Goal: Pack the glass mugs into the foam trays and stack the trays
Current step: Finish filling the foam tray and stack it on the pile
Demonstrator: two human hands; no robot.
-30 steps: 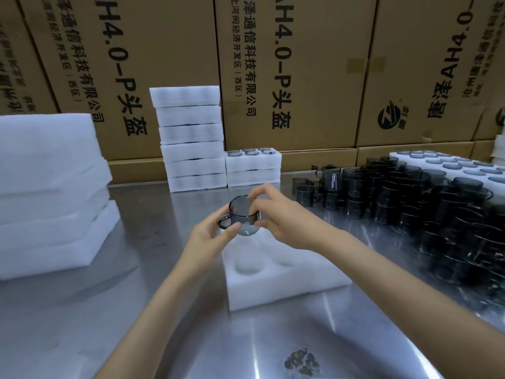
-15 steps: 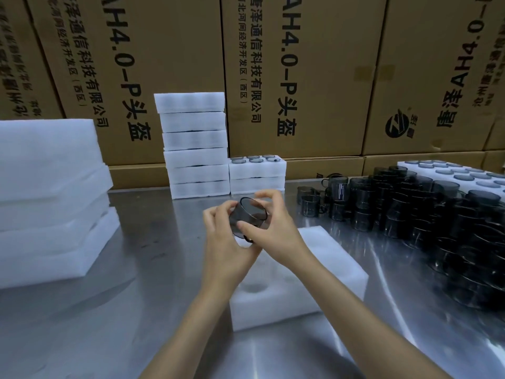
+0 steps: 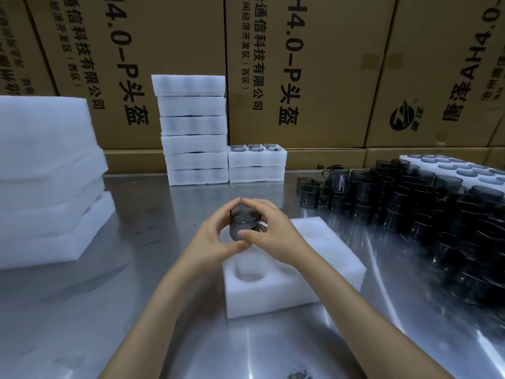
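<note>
Left of the foam tray (image 3: pixel 322 280), bare steel table (image 3: pixel 114 296) extends to the foam slabs (image 3: pixel 46 187). Above the tray's far-left corner, left hand (image 3: pixel 216 239) and right hand (image 3: pixel 276 233) grip the glass mug (image 3: pixel 243 222), fingers curled round it. Loose mugs (image 3: pixel 426 212) crowd right of the tray.

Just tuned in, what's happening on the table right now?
A person holds one smoked glass mug upright in both hands, left hand and right hand, just above an empty foam tray on the steel table. None of its visible pockets holds a mug yet. More loose mugs wait at the right; stacked foam trays stand at the back.
</note>
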